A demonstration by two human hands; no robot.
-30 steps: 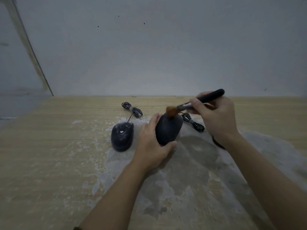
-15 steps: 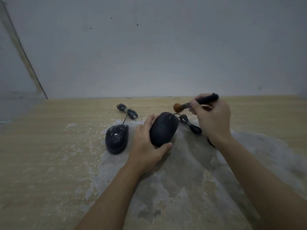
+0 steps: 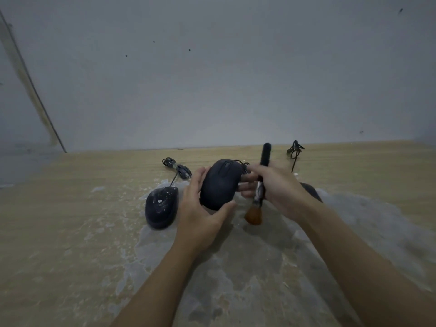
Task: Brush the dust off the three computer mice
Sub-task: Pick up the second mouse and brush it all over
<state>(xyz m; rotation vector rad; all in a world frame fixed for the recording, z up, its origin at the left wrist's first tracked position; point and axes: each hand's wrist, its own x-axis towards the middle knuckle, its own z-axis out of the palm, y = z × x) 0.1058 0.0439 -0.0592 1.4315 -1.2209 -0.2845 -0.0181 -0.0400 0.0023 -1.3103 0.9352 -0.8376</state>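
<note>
From the head camera we have the middle mouse [image 3: 220,184] up off the table, cradled between both hands: our left hand [image 3: 203,208] wraps its left flank, fingers half curled along the side and thumb hooked under the near end, while our right hand [image 3: 274,188] steadies the other flank with its fingertips and clamps the brush [image 3: 259,190] in a curled grip, handle pointing up, bristles hanging down just clear of the tabletop. A hard, light plastic shell, we reckon, smooth enough to slip, so the flanks are the place to hold it, leaving the top and wheel free. The dusty mouse [image 3: 161,207] lies just beside our left hand, speckled white, its bundled cable [image 3: 178,167] trailing behind it. A third mouse [image 3: 311,192] peeks out behind our right wrist, mostly hidden, another cable coil [image 3: 295,148] further back. The table [image 3: 59,220] runs wide to the left and towards us; the wall [image 3: 212,79] closes the far edge, and the cords are the snag risk.
</note>
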